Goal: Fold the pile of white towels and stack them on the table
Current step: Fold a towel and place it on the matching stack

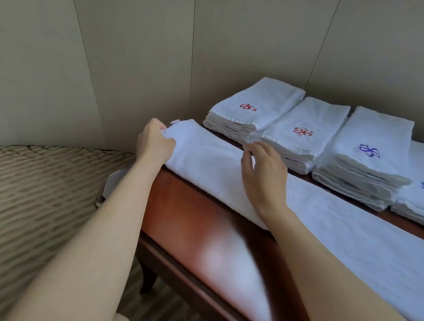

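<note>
Two bare forearms are reaching from 6 o'clock over the glossy reddish-brown wooden surface (195, 239). Left hand (155, 143) is pinching the 10 o'clock end of the long white terry towel (331, 224), probably to carry it over; right hand (264, 171) is resting open-fingered on it, likely marking the crease. Four folded white towel stacks (298, 134) are sitting at 1 o'clock; no containers are showing.
</note>
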